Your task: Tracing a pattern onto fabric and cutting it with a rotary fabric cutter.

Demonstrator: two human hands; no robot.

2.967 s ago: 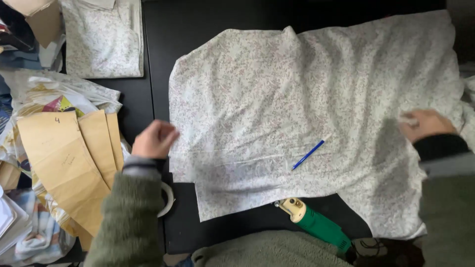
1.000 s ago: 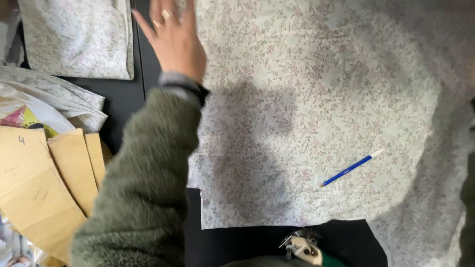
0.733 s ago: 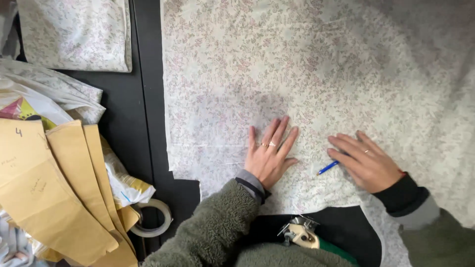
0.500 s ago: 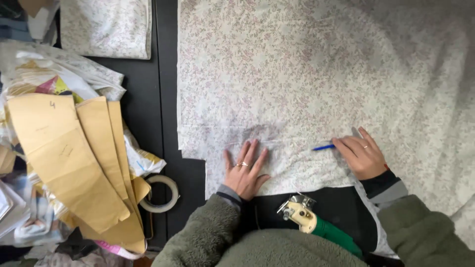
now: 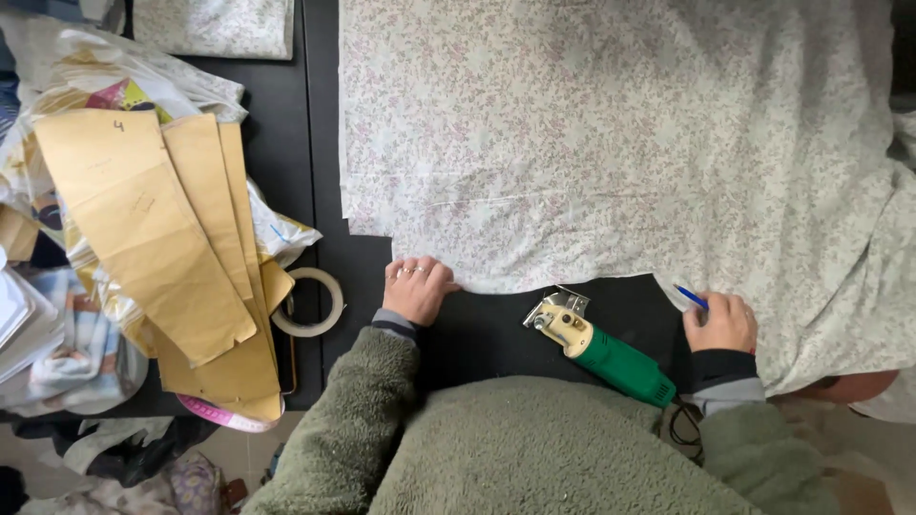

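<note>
A large floral white fabric (image 5: 611, 143) lies spread over a black table (image 5: 320, 143). My left hand (image 5: 417, 288) grips the fabric's near edge by its stepped corner, fingers curled. My right hand (image 5: 722, 322) holds a blue pen (image 5: 690, 297) and rests at the fabric's near edge further right. Between my hands lies a green-handled electric fabric cutter (image 5: 596, 346) with a cream head, on the bare table just below the cloth.
Brown paper pattern pieces (image 5: 153, 238) are stacked at the left over crumpled bags and cloth. A roll of tape (image 5: 307, 301) lies beside them. Another piece of floral fabric (image 5: 215, 27) sits at the top left. A pink measuring tape (image 5: 224, 415) hangs at the table's front edge.
Both hands have slid off the cloth's surface back to its near edge. The left hand has curled onto the edge, and the right has closed on the pen.
</note>
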